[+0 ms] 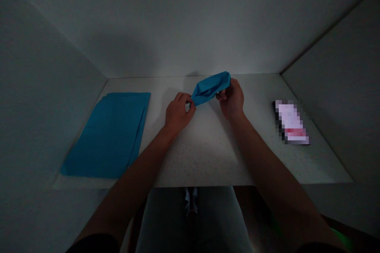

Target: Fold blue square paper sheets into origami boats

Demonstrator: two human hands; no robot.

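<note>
A folded piece of blue paper or cloth (209,87) is held up above the middle of the table, slanting upward to the right. Its lower left tip is pinched between the thumb and fingers of my left hand (179,111). At the upper right end, my right hand (232,99) grips it, with the fingers partly hidden behind it. The piece has creases and a fold opening along its lower side. To the left of my hands lies a flat stack of larger blue sheets (108,134), their right edges slightly uneven.
A phone (292,122) with a lit, blurred-out screen lies at the right of the pale speckled table (202,162). Walls rise at the back (190,23), left and right of the table. My legs (190,221) are below the front edge.
</note>
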